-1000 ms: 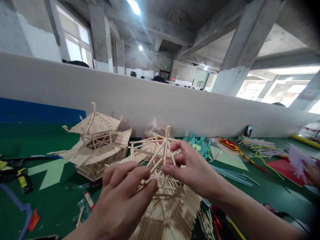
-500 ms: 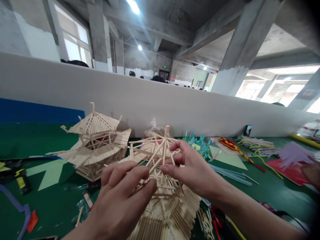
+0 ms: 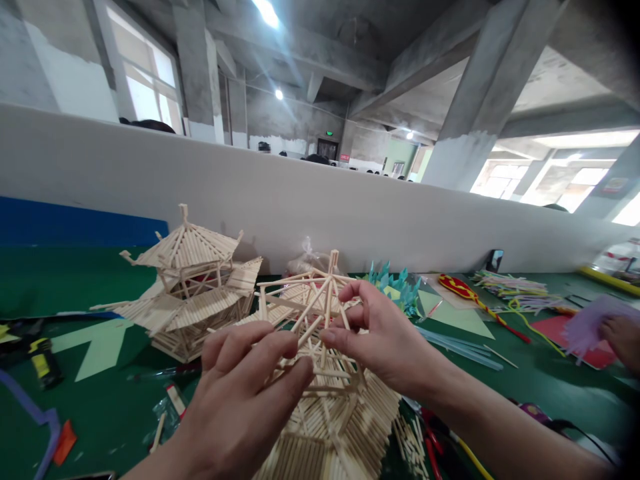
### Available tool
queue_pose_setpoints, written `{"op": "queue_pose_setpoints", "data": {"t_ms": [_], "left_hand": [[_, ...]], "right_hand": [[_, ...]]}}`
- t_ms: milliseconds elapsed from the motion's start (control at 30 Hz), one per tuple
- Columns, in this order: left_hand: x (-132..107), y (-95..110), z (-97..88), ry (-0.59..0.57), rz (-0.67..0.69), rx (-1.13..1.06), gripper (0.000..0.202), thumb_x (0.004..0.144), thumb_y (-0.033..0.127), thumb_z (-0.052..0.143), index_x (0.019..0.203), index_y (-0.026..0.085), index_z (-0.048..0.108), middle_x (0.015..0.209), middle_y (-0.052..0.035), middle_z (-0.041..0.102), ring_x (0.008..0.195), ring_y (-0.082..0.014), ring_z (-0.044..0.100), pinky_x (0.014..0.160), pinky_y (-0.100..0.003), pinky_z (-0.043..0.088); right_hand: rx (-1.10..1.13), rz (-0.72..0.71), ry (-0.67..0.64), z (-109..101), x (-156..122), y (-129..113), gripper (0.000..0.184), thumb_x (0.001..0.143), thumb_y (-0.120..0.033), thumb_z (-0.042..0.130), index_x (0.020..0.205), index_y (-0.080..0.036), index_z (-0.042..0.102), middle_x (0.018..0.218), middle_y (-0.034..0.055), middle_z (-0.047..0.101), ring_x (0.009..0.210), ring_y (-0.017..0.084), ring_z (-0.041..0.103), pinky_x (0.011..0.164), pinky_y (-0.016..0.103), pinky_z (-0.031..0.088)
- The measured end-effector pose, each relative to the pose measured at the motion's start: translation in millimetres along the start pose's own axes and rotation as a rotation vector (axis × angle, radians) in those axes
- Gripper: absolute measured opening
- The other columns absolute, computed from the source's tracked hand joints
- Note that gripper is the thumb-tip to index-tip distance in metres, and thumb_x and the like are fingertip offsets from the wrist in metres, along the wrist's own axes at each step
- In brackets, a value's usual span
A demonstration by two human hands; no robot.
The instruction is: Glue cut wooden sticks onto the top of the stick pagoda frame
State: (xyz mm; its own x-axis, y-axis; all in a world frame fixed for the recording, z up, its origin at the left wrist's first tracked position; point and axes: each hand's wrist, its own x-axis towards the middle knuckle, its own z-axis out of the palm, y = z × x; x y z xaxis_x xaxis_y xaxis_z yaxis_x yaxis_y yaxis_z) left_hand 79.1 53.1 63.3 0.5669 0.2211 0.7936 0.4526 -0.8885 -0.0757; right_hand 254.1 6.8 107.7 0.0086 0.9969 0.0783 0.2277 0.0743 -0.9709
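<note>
A pagoda-like model of thin wooden sticks point(image 3: 305, 457) stands in front of me, its upper roof an open frame of sticks point(image 3: 329, 303) meeting at a short post. My left hand point(image 3: 250, 387) is at the left of this frame, thumb and forefinger closing on the lower end of a short slanting wooden stick point(image 3: 311, 331). From the right, my right hand point(image 3: 370, 327) reaches in with thumb and fingers bent around a roof stick. The exact contact of its fingertips is partly hidden.
A second stick pagoda point(image 3: 187, 287) stands behind on the left. Loose sticks point(image 3: 413, 443), a yellow-black cutter point(image 3: 45, 363), teal folded paper point(image 3: 395, 287) and pale strips point(image 3: 460, 348) lie around. At the right edge another person's hand point(image 3: 620, 337) holds purple paper point(image 3: 587, 333).
My two hands and the stick model stay nearly still. At the right edge, the other person's hand and the purple paper have moved, with more of the hand showing.
</note>
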Motion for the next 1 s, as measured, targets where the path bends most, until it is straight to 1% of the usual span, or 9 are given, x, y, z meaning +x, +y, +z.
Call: {"op": "queue_pose_setpoints", "data": {"t_ms": [200,433,567,700,867,1000], "left_hand": [[0.7,-0.6,0.6,0.010,0.014,-0.026,0.016,0.080,0.018,0.047,0.086,0.025,0.059,0.084,-0.0017,0.058,0.085,-0.0222,0.043,0.068,-0.037,0.032],[1.2,0.2,0.1,0.021,0.018,-0.030,0.017,0.080,0.017,0.044,0.085,0.023,0.059,0.084,-0.0029,0.058,0.086,-0.0231,0.043,0.067,-0.037,0.031],[0.9,0.2,2.4,0.024,0.020,-0.035,0.016,0.080,0.016,0.046,0.083,0.023,0.060,0.084,-0.0022,0.058,0.086,-0.0226,0.043,0.068,-0.037,0.031],[0.7,-0.5,3.7,0.056,-0.016,-0.048,0.016,0.082,0.019,0.045,0.082,0.025,0.060,0.083,-0.0004,0.059,0.086,-0.0214,0.044,0.068,-0.036,0.031],[1.5,-0.8,1.1,-0.005,0.034,-0.016,0.016,0.080,0.017,0.046,0.086,0.024,0.058,0.084,-0.0028,0.058,0.086,-0.0231,0.043,0.066,-0.037,0.031],[2.0,0.1,0.1,0.019,0.022,-0.007,0.016,0.079,0.017,0.046,0.083,0.025,0.060,0.082,-0.0020,0.059,0.085,-0.0226,0.044,0.067,-0.037,0.032]], "right_hand": [[-0.015,0.012,0.011,-0.4,1.6,0.3,0.032,0.072,-0.023,0.062,0.088,-0.020,0.034,0.066,-0.0021,0.058,0.054,0.009,0.047,0.049,0.023,0.034],[-0.051,0.005,0.023,-0.7,0.8,-0.6,0.030,0.072,-0.019,0.060,0.088,-0.020,0.034,0.062,-0.0040,0.056,0.053,0.008,0.046,0.048,0.021,0.033],[-0.050,0.008,0.030,0.0,0.4,-0.9,0.030,0.072,-0.018,0.060,0.087,-0.020,0.034,0.061,-0.0042,0.056,0.052,0.007,0.045,0.048,0.021,0.033],[-0.053,0.007,0.043,0.6,0.4,-1.4,0.029,0.072,-0.019,0.059,0.087,-0.019,0.034,0.061,-0.0043,0.056,0.051,0.007,0.044,0.047,0.020,0.032],[-0.048,-0.001,0.039,0.3,-0.3,-1.4,0.029,0.072,-0.018,0.058,0.087,-0.020,0.034,0.061,-0.0036,0.055,0.051,0.008,0.045,0.046,0.021,0.032],[-0.036,-0.005,0.033,0.5,-0.4,-0.5,0.028,0.072,-0.017,0.058,0.088,-0.020,0.035,0.064,-0.0021,0.057,0.052,0.009,0.047,0.046,0.022,0.032]]}}
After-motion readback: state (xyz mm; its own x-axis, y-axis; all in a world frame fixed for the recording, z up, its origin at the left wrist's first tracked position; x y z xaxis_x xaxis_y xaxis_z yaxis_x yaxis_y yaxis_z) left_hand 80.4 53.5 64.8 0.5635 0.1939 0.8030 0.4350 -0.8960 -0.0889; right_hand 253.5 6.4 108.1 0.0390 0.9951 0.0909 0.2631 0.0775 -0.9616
